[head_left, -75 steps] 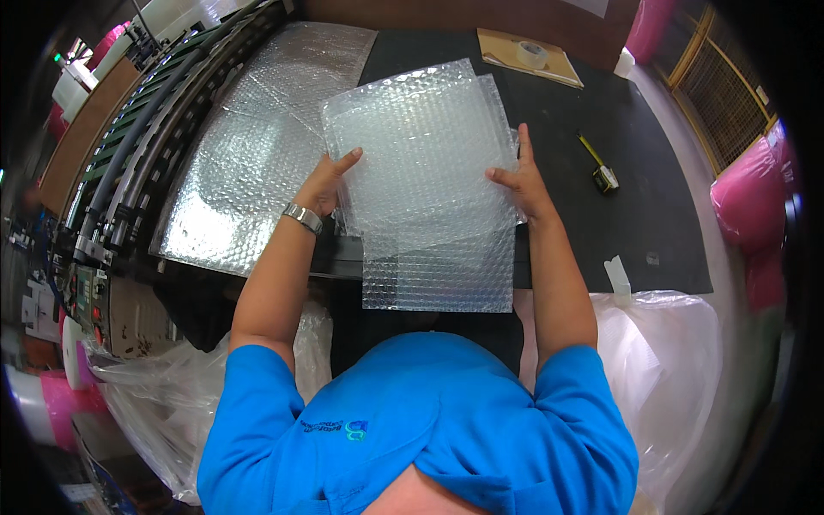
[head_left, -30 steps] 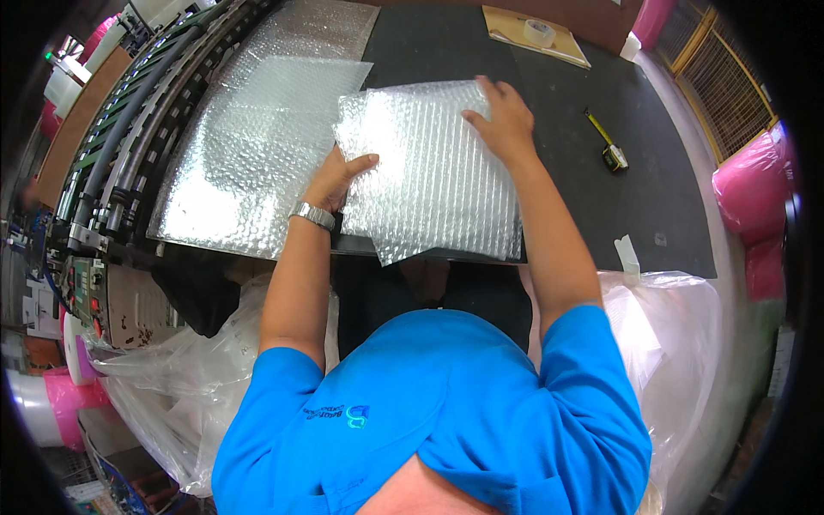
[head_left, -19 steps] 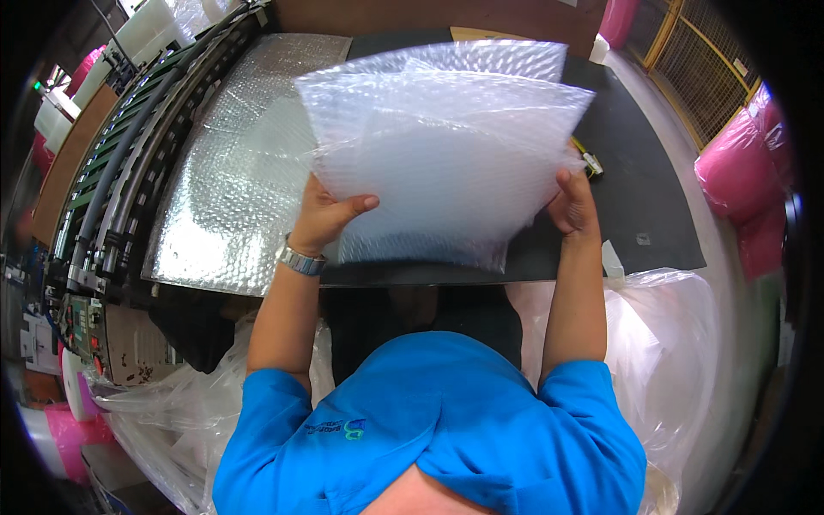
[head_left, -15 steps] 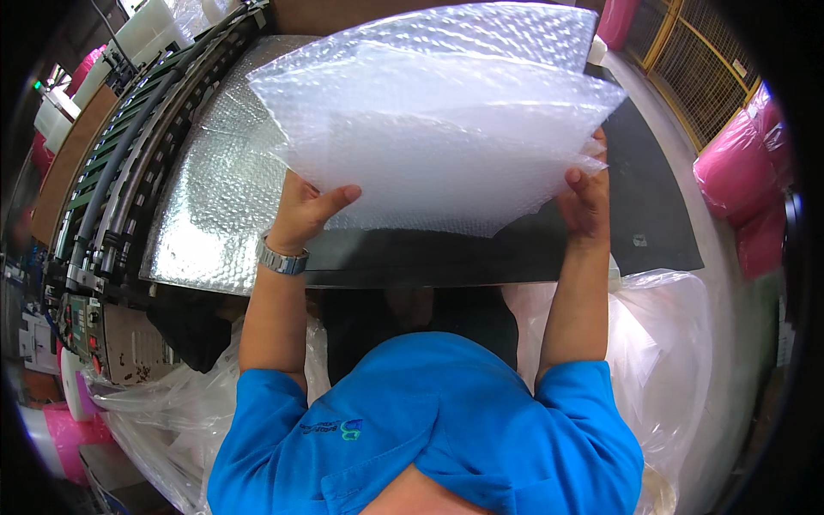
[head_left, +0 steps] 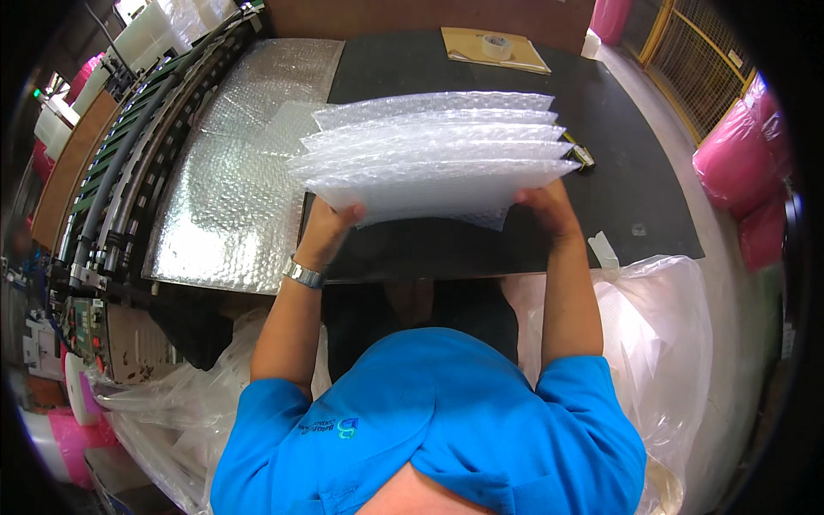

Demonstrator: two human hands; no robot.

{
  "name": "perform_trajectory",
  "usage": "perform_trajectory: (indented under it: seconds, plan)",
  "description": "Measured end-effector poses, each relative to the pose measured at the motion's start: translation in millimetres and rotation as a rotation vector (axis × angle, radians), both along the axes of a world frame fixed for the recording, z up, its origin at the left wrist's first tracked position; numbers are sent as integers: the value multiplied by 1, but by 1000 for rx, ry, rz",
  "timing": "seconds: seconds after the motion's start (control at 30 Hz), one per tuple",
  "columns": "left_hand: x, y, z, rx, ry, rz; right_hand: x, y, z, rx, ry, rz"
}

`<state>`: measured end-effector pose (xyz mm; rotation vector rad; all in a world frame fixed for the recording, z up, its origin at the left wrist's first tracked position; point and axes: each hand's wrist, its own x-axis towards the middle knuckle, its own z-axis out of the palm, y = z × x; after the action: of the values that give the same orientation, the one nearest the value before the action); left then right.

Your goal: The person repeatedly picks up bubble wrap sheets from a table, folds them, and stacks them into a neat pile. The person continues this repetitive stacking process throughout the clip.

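Between both hands I hold a stack of bubble wrap sheets (head_left: 429,184), several layers fanned apart along their far edges. My left hand (head_left: 330,225), with a metal watch on its wrist, grips the lower left corner, thumb on the near face. At the right corner my right hand (head_left: 549,204) is closed the same way, thumb in front and fingers hidden behind. The stack stands tilted above the dark tabletop (head_left: 635,197). On the table's left lies a silvery bubble sheet (head_left: 227,184), flat and partly overlapped by the held stack.
A roller machine (head_left: 112,172) runs along the table's left side. At the back, a tape roll (head_left: 496,46) sits on brown cardboard (head_left: 459,53). A yellow-black tool (head_left: 580,157) lies right of the stack. Clear plastic bags (head_left: 657,343) hang at the near right, pink rolls (head_left: 734,167) beyond.
The bubble wrap stack has come down and nearer the table, its layers now more evenly fanned. Both hands have drawn closer together. The cardboard and tape behind have come into sight.
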<state>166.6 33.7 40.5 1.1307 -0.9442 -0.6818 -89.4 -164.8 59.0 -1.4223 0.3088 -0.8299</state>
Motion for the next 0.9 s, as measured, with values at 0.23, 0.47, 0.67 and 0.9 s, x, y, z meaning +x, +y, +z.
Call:
perform_trajectory:
  seconds: [0.23,0.47,0.67,0.9]
  plan:
    - [4,-1,-14,104,-114,30,10,15,3,17,87,-86]
    - [-2,-8,-10,-19,-109,98,25,19,10,-34,11,-208]
    - [-4,16,50,-314,-836,582,9,32,103,-618,306,-317]
    - [-26,24,97,90,-1021,372,18,58,191,-1192,531,-266]
